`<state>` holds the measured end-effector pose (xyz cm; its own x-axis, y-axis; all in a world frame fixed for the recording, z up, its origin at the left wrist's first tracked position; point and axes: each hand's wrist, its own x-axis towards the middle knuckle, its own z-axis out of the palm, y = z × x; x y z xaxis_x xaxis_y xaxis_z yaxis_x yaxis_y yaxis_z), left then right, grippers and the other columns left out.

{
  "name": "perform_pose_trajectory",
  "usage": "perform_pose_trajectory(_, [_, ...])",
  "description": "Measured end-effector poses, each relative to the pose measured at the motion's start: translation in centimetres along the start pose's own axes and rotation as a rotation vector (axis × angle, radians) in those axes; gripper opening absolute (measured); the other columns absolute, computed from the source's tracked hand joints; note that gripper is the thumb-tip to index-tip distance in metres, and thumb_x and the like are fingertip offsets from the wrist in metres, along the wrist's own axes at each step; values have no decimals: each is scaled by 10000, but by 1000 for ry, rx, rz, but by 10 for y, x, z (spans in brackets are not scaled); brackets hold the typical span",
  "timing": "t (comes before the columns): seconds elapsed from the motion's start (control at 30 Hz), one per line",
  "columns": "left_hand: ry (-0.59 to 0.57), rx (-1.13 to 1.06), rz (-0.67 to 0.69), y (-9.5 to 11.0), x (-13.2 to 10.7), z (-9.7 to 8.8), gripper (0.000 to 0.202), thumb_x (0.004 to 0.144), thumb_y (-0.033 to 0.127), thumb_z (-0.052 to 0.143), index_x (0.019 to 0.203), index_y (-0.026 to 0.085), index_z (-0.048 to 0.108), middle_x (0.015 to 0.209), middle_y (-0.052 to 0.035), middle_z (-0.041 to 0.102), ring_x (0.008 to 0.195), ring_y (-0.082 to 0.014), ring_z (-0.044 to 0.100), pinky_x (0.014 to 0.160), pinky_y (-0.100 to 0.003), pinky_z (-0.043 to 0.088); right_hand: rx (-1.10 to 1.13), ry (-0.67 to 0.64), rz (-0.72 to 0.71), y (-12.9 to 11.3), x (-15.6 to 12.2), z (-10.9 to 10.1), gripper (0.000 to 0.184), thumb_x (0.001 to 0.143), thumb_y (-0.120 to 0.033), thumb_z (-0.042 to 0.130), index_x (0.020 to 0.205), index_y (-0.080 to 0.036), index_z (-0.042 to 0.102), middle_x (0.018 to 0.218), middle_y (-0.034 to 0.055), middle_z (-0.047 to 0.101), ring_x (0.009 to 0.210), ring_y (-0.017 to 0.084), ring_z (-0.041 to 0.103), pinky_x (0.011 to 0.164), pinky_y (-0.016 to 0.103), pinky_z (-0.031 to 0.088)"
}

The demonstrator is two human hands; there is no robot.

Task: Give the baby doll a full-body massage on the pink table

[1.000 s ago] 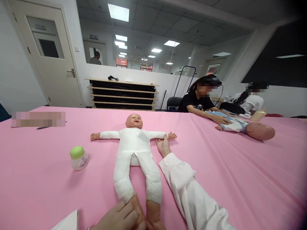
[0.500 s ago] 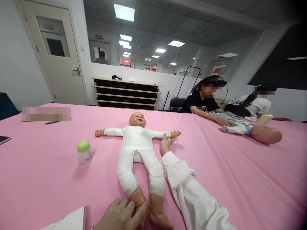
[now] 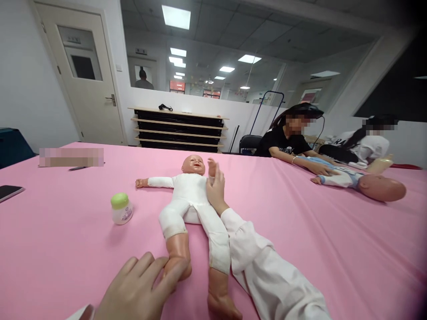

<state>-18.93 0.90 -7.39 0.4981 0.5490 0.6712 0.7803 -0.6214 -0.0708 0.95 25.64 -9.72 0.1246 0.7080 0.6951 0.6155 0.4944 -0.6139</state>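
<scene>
A baby doll lies on its back on the pink-covered table, with a white cloth body and vinyl head, hands and feet. My left hand grips the lower part of the doll's leg on the left of the view, and that leg is bent at the knee. My right hand, in a white sleeve, stands upright at the doll's shoulder on the right of the view. It has hold of the doll's arm, most of which it hides. The other doll leg stays straight.
A green-lidded cream jar stands left of the doll. A phone and a pen lie further left. At the right, a co-worker has a hand on a second doll, beside a feeding bottle.
The doll's left-hand leg has gone from straight to bent, its knee pushed outward. The doll's arm has folded in toward the chest under my right hand. The view has shifted slightly.
</scene>
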Motion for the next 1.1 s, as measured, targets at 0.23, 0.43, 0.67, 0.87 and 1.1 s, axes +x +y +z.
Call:
perform_pose_trajectory(0.23, [33, -271, -216, -40, 28, 21, 303, 886, 137, 369, 1106, 233, 554, 899, -18, 674, 760, -148, 597, 649, -273, 455, -239, -366, -255, -5, -5, 2, 359, 879, -221, 433, 1213, -263, 556, 1169, 63, 559, 1141, 211, 438, 1011, 407, 308])
perform_pose_trajectory(0.43, [62, -459, -359, -76, 45, 69, 281, 889, 142, 370, 1111, 212, 527, 1004, -25, 677, 923, -167, 615, 766, -326, 485, -229, -373, -261, 0, -9, 3, 380, 878, -174, 399, 1204, -275, 567, 1195, 52, 538, 1156, 201, 410, 1025, 390, 286])
perform_pose_trajectory(0.67, [72, -323, -187, -69, 27, 64, 277, 894, 146, 407, 1139, 232, 501, 1027, -42, 628, 888, -165, 588, 715, -307, 443, -212, -326, -270, 6, -11, 6, 425, 852, -132, 384, 1205, -279, 570, 1189, 54, 526, 1143, 205, 403, 1021, 395, 296])
perform_pose_trajectory(0.87, [86, -252, -5, -57, 4, 47, 337, 857, 84, 428, 1149, 236, 502, 898, -36, 606, 742, -146, 541, 618, -276, 367, -145, -204, -240, 17, -11, 0, 426, 868, -245, 433, 1289, -279, 486, 1171, 63, 538, 1112, 211, 440, 999, 410, 333])
perform_pose_trajectory(1.1, [55, -321, 262, -16, -4, 27, 301, 796, 148, 493, 1093, 154, 537, 655, -7, 549, 595, -149, 452, 566, -293, 338, 198, 194, 102, 49, -17, -14, 620, 831, -348, 471, 1397, -200, 263, 1337, 108, 452, 1190, 190, 453, 999, 386, 367])
